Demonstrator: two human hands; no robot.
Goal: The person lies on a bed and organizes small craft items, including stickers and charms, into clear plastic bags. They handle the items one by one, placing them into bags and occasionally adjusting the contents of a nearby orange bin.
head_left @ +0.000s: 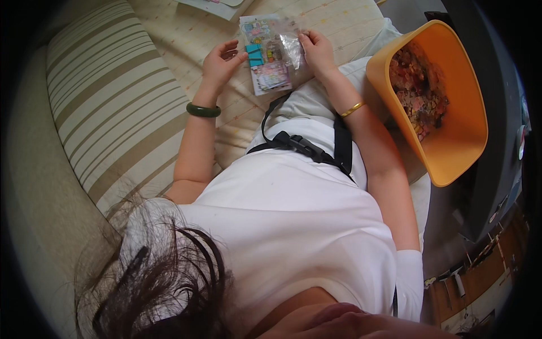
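Packet of clear plastic, with colourful printed sheets and a teal piece along its left side, lies between the two hands, just beyond the knees and over the pale couch cover; whether it rests there or hangs free, I cannot tell. It looks light. The clear film should be slick and floppy, the sheets thin and flexible, easier to crease than to break. The right grip pinches the film at the upper right, thumb against fingers, a sound hold for something so limp. The left grip is loose, fingers curled apart from the thumb, whose tip is at the teal piece's edge; contact is unclear. A flat hold there, across the stiffer sheets, would likely support it better than the film alone. Beside the right forearm is an orange bin of small mixed bits; farther out, a white box.
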